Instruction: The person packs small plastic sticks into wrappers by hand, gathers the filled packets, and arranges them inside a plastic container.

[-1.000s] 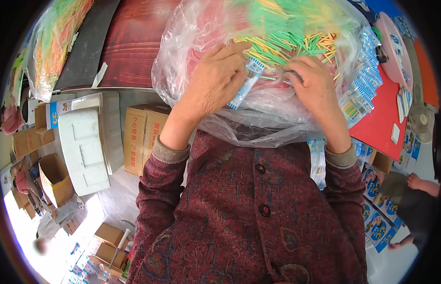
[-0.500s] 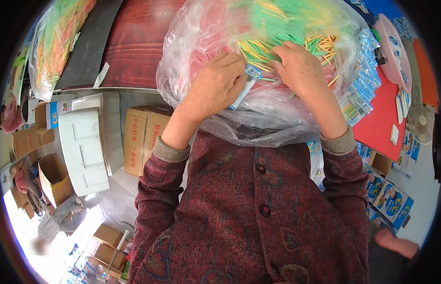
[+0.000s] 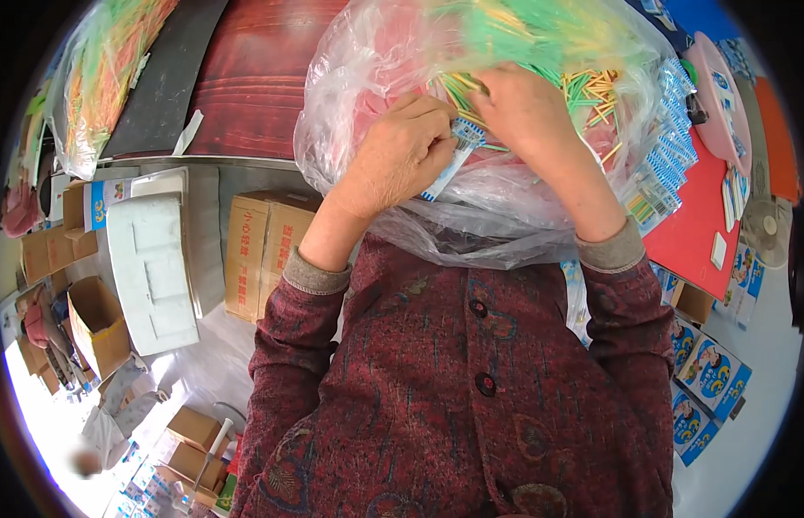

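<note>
Fingers of the left hand (image 3: 404, 154) are curled and pressed together, pinching a blue-and-white packet (image 3: 452, 162) near its upper end; the packet slants over the near side of a crumpled clear bag (image 3: 506, 203). Just beside it, the right hand (image 3: 525, 105) reaches over the yellow and green sticks (image 3: 592, 93) inside that bag, its fingers bent down; whether they pinch any sticks I cannot tell. This hand hides part of the pile, and cloudy film blurs the sticks farther back. Right of the bag, overlapping packets (image 3: 665, 160) run along the red surface (image 3: 709, 211), near a pink basin (image 3: 723, 104). Left of the bag, a black strip (image 3: 164, 82) crosses the dark red tabletop (image 3: 255, 82), beside another bag of coloured sticks (image 3: 113, 73). Below the table edge stand a cardboard box (image 3: 262, 250) and a white foam box (image 3: 151, 272).
</note>
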`<action>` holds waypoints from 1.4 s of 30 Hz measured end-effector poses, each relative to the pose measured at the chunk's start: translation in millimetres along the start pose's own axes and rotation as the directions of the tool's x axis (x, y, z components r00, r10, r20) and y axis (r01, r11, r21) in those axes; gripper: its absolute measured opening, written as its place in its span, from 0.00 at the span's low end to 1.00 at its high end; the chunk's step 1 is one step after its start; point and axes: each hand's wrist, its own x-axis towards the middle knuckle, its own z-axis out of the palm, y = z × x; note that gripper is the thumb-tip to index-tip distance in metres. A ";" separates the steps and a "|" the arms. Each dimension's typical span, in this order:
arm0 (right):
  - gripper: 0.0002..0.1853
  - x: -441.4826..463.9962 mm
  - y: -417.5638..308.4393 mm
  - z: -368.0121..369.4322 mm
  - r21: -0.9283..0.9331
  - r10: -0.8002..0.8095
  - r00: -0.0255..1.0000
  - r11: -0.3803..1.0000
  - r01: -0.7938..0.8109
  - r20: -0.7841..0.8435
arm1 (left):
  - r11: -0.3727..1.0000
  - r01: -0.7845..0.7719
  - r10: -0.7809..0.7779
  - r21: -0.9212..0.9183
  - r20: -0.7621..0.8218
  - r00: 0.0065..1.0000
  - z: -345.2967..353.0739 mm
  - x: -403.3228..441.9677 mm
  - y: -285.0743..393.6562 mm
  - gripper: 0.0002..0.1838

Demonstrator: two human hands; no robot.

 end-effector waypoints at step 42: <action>0.19 -42.4 19.0 -1.9 0.849 -0.084 0.994 0.518 0.107 -0.074 | 0.877 0.102 -0.058 -0.470 0.106 0.993 4.9 28.6 28.6 0.04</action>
